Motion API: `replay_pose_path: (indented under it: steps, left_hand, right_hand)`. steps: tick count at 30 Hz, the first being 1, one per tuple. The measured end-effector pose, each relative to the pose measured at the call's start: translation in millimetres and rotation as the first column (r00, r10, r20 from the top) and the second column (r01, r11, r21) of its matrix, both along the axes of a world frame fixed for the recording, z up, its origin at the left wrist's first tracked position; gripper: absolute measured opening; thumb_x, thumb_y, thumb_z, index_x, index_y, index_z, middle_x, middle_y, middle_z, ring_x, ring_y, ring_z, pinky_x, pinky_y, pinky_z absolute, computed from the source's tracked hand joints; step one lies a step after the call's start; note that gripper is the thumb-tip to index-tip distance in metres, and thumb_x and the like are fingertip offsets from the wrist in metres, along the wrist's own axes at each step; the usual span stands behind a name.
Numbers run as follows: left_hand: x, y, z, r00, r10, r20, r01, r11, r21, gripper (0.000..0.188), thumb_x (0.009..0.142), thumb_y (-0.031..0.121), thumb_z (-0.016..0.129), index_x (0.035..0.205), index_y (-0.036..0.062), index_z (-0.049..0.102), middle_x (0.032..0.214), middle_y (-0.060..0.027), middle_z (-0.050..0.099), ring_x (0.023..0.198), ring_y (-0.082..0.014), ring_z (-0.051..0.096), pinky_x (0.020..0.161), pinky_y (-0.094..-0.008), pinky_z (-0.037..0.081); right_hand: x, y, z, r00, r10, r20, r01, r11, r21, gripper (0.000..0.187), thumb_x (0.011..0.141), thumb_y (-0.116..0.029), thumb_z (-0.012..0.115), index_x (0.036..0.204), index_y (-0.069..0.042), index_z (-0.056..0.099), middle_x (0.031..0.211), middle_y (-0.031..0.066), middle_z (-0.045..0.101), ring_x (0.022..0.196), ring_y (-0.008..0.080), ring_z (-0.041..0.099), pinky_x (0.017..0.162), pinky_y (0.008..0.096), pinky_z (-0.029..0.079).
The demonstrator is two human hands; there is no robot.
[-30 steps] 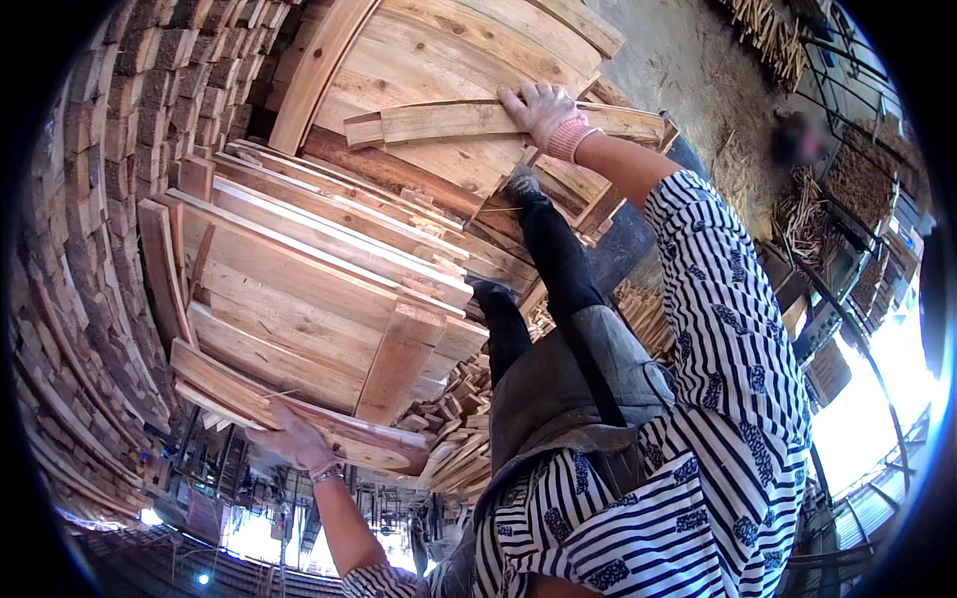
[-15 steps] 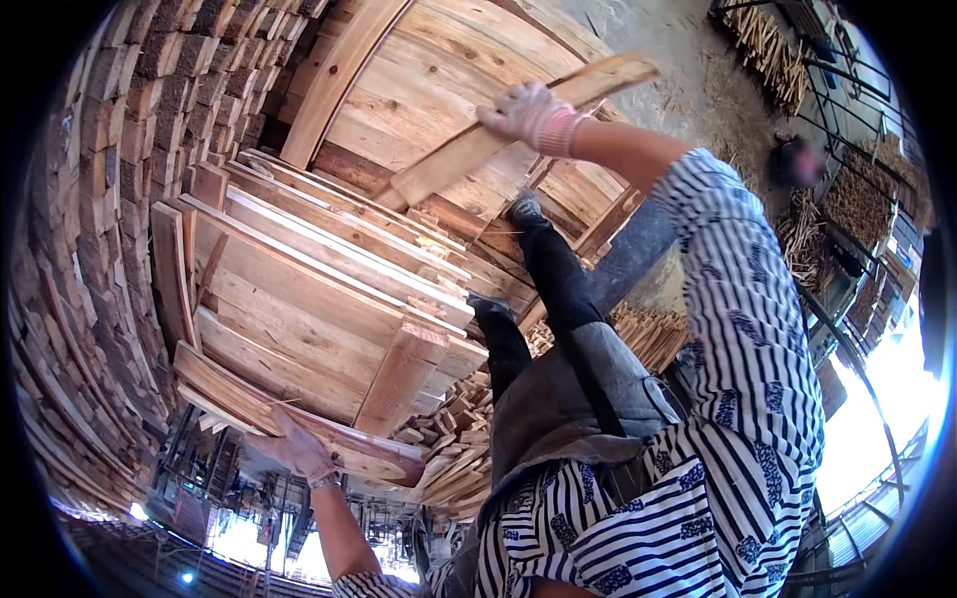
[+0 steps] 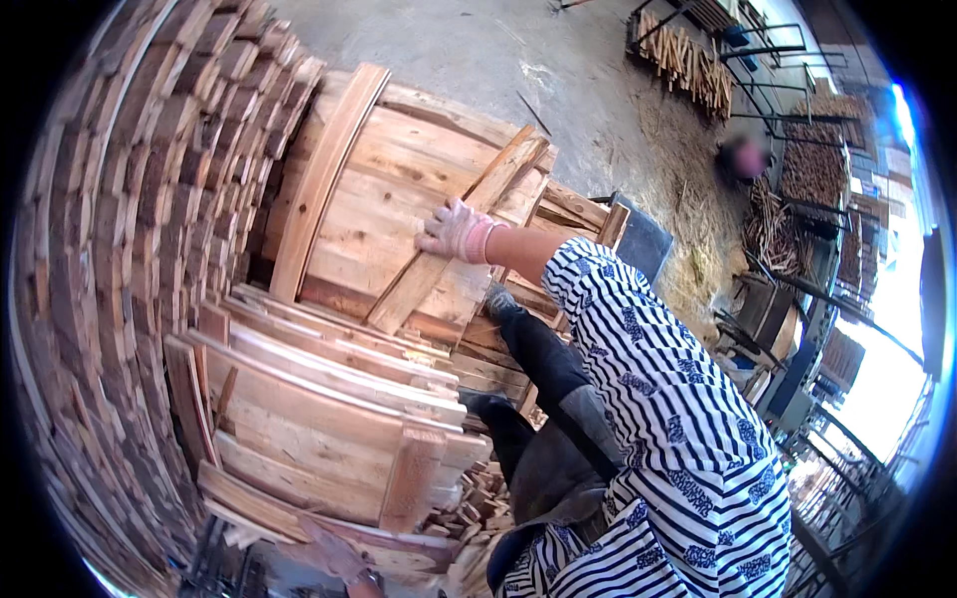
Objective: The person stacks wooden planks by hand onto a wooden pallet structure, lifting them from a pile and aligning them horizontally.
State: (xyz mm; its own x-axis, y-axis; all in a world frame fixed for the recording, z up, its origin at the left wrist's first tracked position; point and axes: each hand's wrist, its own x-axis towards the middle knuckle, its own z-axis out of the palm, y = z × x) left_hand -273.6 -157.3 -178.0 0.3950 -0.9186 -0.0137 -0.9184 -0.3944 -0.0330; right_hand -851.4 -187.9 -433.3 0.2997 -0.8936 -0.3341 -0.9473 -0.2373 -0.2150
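Observation:
My right hand (image 3: 457, 231), in a pale work glove with a pink cuff, is closed round a long wooden plank (image 3: 414, 291). The plank lies slanted across a broad panel of joined boards (image 3: 374, 199), its far end near the panel's far right corner. At the lower left my left hand (image 3: 334, 550) touches the outer edge of a stack of boards (image 3: 254, 503); blur hides how its fingers lie. Between the hands, several narrow boards (image 3: 339, 369) stand on edge beside flat wide boards (image 3: 299, 453).
A tall wall of stacked timber (image 3: 130, 249) rises along the left. My dark-trousered leg (image 3: 543, 344) stands by the panel. Wood offcuts (image 3: 478, 503) lie near my feet. Racks of sticks (image 3: 688, 65) and another person (image 3: 746, 159) are at the far right.
My right hand has come left and nearer with the plank, whose raised far end is now down over the panel. The view has shifted, and my left hand sits lower in it.

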Motion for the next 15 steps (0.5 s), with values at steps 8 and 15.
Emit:
replay_pose_path:
  steps: [8, 15]
  left_hand:
    - [37, 11, -7, 1.000, -0.010, -0.009, 0.010, 1.000, 0.019, 0.074, 0.098, 0.045, 0.062, 0.145, -0.0072, 0.039, 0.134, -0.0218, 0.053, 0.122, -0.0338, 0.053, 0.107, -0.0440, 0.044]
    - [30, -7, 19, 0.952, 0.103, -0.288, -0.082, 0.993, 0.085, 0.103, 0.090, 0.058, 0.066, 0.156, -0.0066, 0.022, 0.156, -0.0348, 0.031, 0.146, -0.0471, 0.032, 0.121, -0.0479, 0.028]
  right_hand:
    - [85, -1, 126, 0.828, -0.349, 0.439, 0.401, 0.916, -0.028, 0.061, 0.088, -0.026, 0.072, 0.141, -0.004, 0.052, 0.129, 0.0200, 0.062, 0.121, 0.0366, 0.061, 0.101, 0.0465, 0.051]
    - [312, 7, 262, 0.192, -0.486, 0.853, 0.216, 0.868, 0.447, 0.076, 0.094, -0.015, 0.072, 0.156, 0.000, 0.032, 0.127, 0.0156, 0.063, 0.109, 0.0217, 0.064, 0.093, 0.0312, 0.055]
